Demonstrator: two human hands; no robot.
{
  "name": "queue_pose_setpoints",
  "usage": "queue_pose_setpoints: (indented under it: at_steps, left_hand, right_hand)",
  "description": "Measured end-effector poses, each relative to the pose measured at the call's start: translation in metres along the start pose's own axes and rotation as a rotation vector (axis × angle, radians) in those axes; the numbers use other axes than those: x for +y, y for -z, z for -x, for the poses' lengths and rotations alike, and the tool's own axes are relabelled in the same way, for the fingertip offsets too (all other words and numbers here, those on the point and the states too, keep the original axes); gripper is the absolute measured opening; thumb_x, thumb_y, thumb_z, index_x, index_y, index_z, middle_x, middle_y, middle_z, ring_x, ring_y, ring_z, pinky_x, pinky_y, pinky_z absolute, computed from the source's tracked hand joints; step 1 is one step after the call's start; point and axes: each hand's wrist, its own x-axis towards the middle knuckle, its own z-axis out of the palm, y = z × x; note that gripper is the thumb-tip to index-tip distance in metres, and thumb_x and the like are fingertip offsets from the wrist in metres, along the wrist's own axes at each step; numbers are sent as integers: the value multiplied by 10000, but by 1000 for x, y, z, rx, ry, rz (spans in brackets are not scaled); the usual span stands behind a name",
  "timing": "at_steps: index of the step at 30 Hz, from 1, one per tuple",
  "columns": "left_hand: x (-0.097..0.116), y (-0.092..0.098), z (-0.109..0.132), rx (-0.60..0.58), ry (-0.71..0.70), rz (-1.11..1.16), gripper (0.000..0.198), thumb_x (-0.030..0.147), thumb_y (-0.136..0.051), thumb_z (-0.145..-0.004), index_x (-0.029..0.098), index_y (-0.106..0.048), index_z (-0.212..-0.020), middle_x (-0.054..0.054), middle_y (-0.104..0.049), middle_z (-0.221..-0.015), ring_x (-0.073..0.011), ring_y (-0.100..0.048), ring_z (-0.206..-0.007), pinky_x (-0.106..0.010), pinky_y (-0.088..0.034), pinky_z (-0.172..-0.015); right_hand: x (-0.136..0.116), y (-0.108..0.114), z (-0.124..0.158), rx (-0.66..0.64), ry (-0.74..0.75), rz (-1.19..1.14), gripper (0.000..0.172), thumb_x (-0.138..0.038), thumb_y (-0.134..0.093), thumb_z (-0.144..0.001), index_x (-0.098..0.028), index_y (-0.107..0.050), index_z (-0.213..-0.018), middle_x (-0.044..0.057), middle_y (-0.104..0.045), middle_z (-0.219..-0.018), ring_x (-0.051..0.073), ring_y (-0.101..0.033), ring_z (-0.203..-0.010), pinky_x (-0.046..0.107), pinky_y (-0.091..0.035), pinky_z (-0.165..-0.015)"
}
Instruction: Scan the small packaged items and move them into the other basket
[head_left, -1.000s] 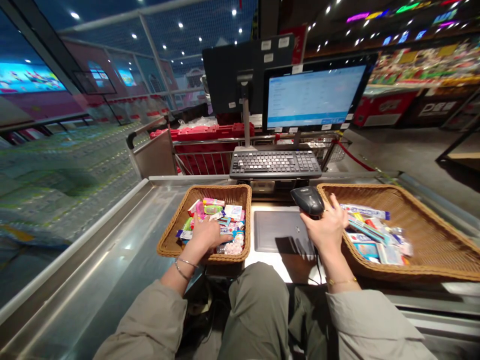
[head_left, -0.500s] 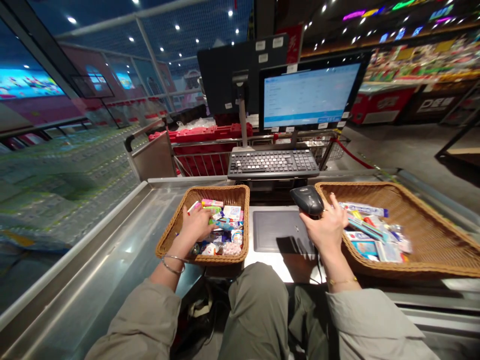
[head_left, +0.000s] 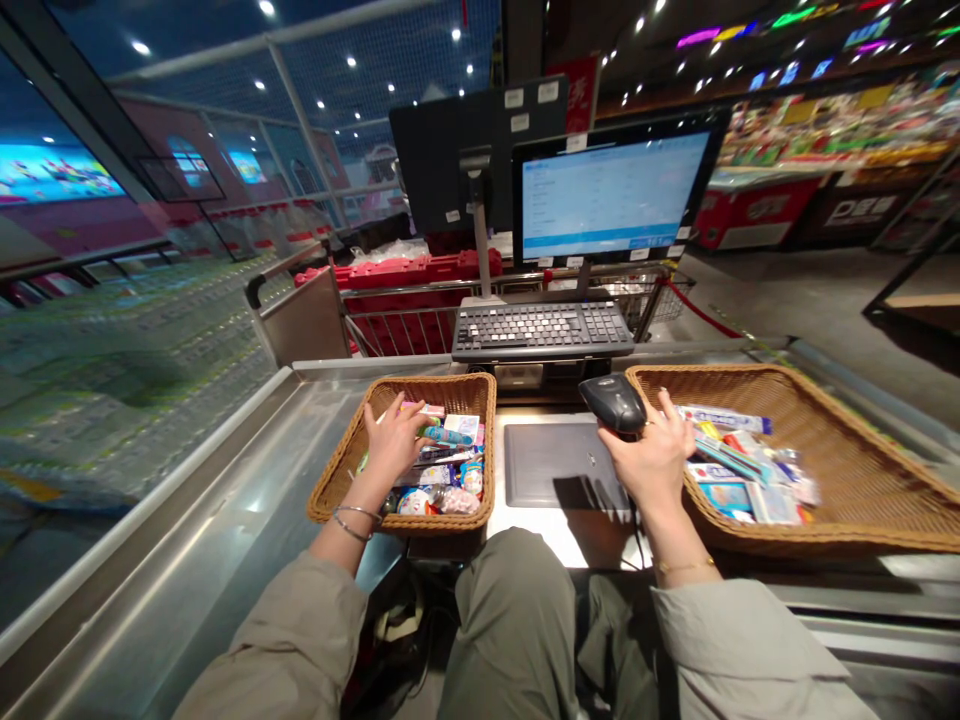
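Over the wicker basket (head_left: 489,450) on the left, my left hand (head_left: 391,440) has its thumb and fingertips at one end of a blue tube-shaped pack (head_left: 448,436) and seems to pinch it. Small packaged goods, among them a round white-and-orange pack (head_left: 415,501) and a bag of pinkish pieces (head_left: 459,500), lie in that basket. My right hand (head_left: 651,450) is wrapped round a black handheld barcode scanner (head_left: 613,402), its head turned to the left. Beside that hand, a second wicker basket (head_left: 862,450) holds several boxes and packets in its left part.
Between the baskets lies a dark flat pad (head_left: 559,465) on the counter. Behind it stand a keyboard (head_left: 544,328) and a lit monitor (head_left: 615,195). The scanner's cable (head_left: 637,535) hangs below my right hand. A metal counter surface (head_left: 247,480) stretches to the left.
My left hand has risen a little within the left basket, and the blue pack has shifted upward with it, uncovering items below. The right hand and scanner stay nearly where they were.
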Motion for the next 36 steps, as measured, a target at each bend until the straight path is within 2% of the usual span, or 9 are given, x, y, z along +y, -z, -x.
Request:
queue_pose_setpoints:
  at_steps: [4, 9, 15, 17, 20, 23, 27, 30, 36]
  left_hand:
    - [-1, -5, -3, -92, 61, -17, 236, 409, -616, -946, 343, -752, -1128, -36, -620, -1478, -367, -369, -1501, -811, -92, -1164]
    - [-3, -9, -6, -230, 174, -31, 358, 512, -513, -983, 320, -759, -1160, -92, -651, -1436, -371, -437, -1454, -808, -132, -1149]
    - [-12, -10, -14, -405, 186, -65, 409, 594, -551, -922, 286, -806, -1009, -135, -723, -1302, -425, -513, -1375, -821, -131, -1124]
    - [-14, -9, -21, -379, 173, -61, 396, 592, -560, -914, 299, -799, -1032, -126, -717, -1316, -417, -509, -1376, -816, -135, -1126]
    - [-9, -9, -35, -250, 126, -45, 353, 519, -575, -929, 293, -775, -1115, -120, -666, -1401, -399, -489, -1388, -787, -171, -1143]
    - [10, -14, -49, -178, -28, -76, 306, 425, -603, -935, 259, -763, -1135, -112, -653, -1414, -405, -478, -1376, -779, -163, -1153]
    - [45, -28, -60, -214, -173, -87, 244, 376, -679, -886, 261, -769, -1082, -106, -711, -1290, -347, -518, -1320, -679, -127, -1223]
    - [65, -41, -63, -243, -214, -98, 241, 377, -712, -848, 233, -786, -1026, -144, -736, -1186, -357, -556, -1248, -676, -101, -1226]
    - [76, -61, -65, -267, -199, -84, 207, 283, -667, -866, 191, -780, -1012, -182, -738, -1165, -373, -597, -1197, -720, -104, -1204]
  right_hand:
    - [1, 0, 0, 0, -2, 10, 487, -501, -618, -761, -189, -732, -1117, 154, -724, -1238, 353, -466, -1412, 630, -165, -1219]
    - [4, -1, 0, -4, 4, 3, 492, -495, -630, -762, -188, -728, -1134, 149, -727, -1226, 359, -453, -1421, 636, -161, -1221]
    - [5, -1, 0, -7, 1, -14, 482, -494, -641, -759, -195, -726, -1127, 144, -719, -1239, 354, -443, -1419, 647, -160, -1219]
    - [5, -1, 0, -9, 1, -10, 475, -496, -640, -759, -194, -727, -1115, 144, -723, -1235, 350, -443, -1423, 642, -155, -1223]
    - [5, -1, 0, -12, -1, 1, 466, -500, -637, -762, -197, -728, -1103, 144, -722, -1244, 350, -444, -1428, 639, -160, -1224]
    - [3, -1, 0, -17, -4, 2, 441, -491, -633, -763, -202, -732, -1081, 145, -723, -1238, 354, -437, -1432, 651, -164, -1216]
    - [1, 0, 1, -18, -8, 6, 429, -486, -617, -762, -209, -732, -1068, 147, -723, -1234, 352, -448, -1420, 650, -169, -1211]
    - [1, 0, 1, -8, -4, 14, 429, -497, -601, -757, -206, -734, -1045, 154, -728, -1221, 351, -462, -1409, 639, -187, -1205]
    - [4, -2, 2, -4, 12, 13, 423, -495, -593, -754, -206, -741, -1024, 152, -741, -1194, 346, -471, -1408, 624, -210, -1198]
